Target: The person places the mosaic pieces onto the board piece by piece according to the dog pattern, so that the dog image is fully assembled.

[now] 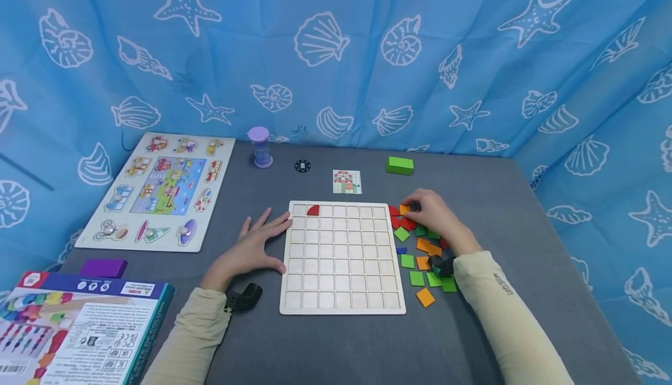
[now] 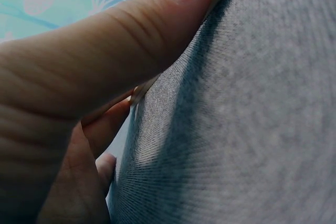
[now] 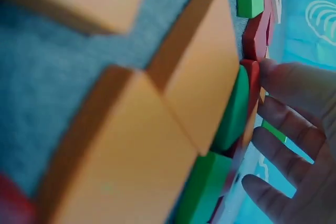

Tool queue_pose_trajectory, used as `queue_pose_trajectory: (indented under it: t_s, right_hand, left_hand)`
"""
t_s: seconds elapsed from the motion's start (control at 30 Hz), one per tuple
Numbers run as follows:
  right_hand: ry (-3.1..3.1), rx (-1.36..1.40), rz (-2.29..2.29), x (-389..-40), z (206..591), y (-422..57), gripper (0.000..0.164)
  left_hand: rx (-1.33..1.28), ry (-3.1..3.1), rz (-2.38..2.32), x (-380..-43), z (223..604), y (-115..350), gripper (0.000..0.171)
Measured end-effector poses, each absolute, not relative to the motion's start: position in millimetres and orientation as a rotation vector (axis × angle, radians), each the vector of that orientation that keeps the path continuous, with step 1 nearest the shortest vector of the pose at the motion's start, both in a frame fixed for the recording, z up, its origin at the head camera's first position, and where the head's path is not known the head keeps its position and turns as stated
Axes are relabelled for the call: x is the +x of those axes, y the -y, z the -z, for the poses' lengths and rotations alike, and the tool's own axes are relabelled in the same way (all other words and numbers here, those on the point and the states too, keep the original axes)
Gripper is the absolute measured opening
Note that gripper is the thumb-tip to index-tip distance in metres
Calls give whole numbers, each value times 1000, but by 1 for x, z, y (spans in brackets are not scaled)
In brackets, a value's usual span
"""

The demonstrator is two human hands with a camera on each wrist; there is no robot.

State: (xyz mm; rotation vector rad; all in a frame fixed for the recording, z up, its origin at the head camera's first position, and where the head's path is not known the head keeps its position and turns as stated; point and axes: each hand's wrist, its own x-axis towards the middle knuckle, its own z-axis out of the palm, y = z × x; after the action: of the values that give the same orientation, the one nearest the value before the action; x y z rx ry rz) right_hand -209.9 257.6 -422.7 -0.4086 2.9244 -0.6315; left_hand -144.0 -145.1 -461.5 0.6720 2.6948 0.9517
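A pale wooden grid board point(image 1: 343, 312) lies on the grey table, with one red quarter-round tile point(image 1: 313, 210) in its top row. My left hand point(image 1: 253, 252) rests at the board's left edge, fingers spread and thumb apart; the left wrist view has the thumb point(image 2: 152, 22) against the rim. Beyond the board's upper right corner, my right hand point(image 1: 434, 214) pinches an orange tile point(image 1: 403, 209) between thumb and fingertips, over a cluster of red tiles point(image 1: 395, 221). Close below the right wrist camera lie orange tiles point(image 3: 197, 66) and green tiles point(image 3: 233, 111).
Loose green tiles point(image 1: 417, 279) and others spread along the board's right side. Behind it are a small pattern card point(image 1: 347, 181), a green block point(image 1: 400, 165), a black disc point(image 1: 302, 166) and an hourglass point(image 1: 260, 148). Left are a picture puzzle point(image 1: 216, 207), a purple block point(image 1: 104, 268) and a box point(image 1: 133, 329).
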Motion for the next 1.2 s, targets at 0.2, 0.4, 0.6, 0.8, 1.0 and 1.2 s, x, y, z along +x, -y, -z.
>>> queue_pose_trajectory:
  t_s: [0.2,0.4,0.6,0.8,1.0,1.2]
  right_hand:
    - [-2926,-382,702,-212,414,-243,29]
    - [-2841,-578,843,-214,401,-195,27]
    - [-2789,-761,786,-217,401,-142,23]
    - [-2825,-850,627,-221,411,-114,21]
    - [-2823,-820,576,-223,415,-103,22]
    - [-2835,-791,569,-222,417,-98,22]
  left_hand:
    - [666,-2698,-941,-143,459,145,105]
    - [644,-2710,-913,-142,460,145,106]
    - [658,-2712,-912,-144,460,144,105]
    - [656,-2707,-913,-144,459,143,103]
    - [655,-2711,-911,-144,460,142,103]
    - [642,-2711,-907,-144,461,143,104]
